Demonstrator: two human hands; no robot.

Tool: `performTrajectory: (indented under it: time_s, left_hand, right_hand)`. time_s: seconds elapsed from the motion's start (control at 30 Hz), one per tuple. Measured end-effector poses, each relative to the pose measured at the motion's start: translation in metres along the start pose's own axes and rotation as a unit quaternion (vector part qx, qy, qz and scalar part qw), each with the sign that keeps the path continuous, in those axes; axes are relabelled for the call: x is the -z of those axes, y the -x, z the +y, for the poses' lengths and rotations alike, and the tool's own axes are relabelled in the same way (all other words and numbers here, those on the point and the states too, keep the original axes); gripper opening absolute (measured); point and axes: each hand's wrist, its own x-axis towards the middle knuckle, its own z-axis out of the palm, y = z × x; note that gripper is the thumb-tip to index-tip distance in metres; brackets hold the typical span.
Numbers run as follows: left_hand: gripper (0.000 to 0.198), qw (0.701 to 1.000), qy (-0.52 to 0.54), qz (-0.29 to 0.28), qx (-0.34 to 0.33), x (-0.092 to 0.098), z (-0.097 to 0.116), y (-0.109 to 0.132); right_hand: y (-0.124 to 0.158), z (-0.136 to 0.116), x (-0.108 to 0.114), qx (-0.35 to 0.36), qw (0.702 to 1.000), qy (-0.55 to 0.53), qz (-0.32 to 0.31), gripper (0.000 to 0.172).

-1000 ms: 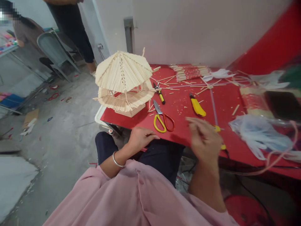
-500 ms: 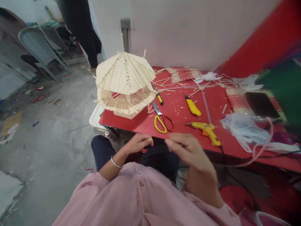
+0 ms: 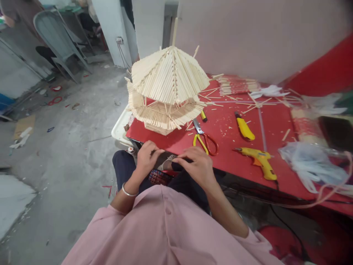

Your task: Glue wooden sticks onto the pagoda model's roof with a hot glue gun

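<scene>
My left hand point(image 3: 148, 159), with a bangle at its wrist, is over my lap at the table's front edge, thumb and fingers drawn together in a pinch. A short gap away, my right hand point(image 3: 199, 165) faces it, fingers curled and pinched. What either hand holds, if anything, is too small to see. Behind them on the red table point(image 3: 176, 141) stands a small pavilion model point(image 3: 169, 88) built of thin wooden sticks, with a tiered roof. Scissors point(image 3: 203, 137) with one yellow and one red handle lie just beyond my right hand.
To the right lie a yellow utility knife point(image 3: 245, 127), a yellow glue gun point(image 3: 259, 159) with its cord, and a plastic bag point(image 3: 310, 162). Bundled sticks point(image 3: 238, 86) and loose ones are at the back. A white tray point(image 3: 119, 129) juts out left, under the model.
The view has swung left, so the table and model appear further right. My right hand has lowered and its blur is gone. Both hands now face each other with pinched fingers.
</scene>
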Motion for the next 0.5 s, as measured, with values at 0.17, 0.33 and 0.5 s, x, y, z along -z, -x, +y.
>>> performTrajectory:
  time_s: [0.17,0.33,0.5]
  left_hand:
    - [0.048,0.980,-0.195,-0.043,-0.025,0.023,-0.036,0.010]
    - [0.035,0.994,-0.087,0.061,-0.015,0.012,-0.021,0.023]
    - [0.041,0.994,0.043,-0.071,-0.067,-0.002,0.019,0.024]
  right_hand:
    - [-0.001,0.028,0.020,-0.049,0.995,0.073,0.050,0.039]
    - [-0.001,0.009,-0.001,-0.052,0.996,0.074,-0.021,0.033]
    - [-0.002,-0.034,-0.040,0.092,0.983,-0.010,-0.158,0.019]
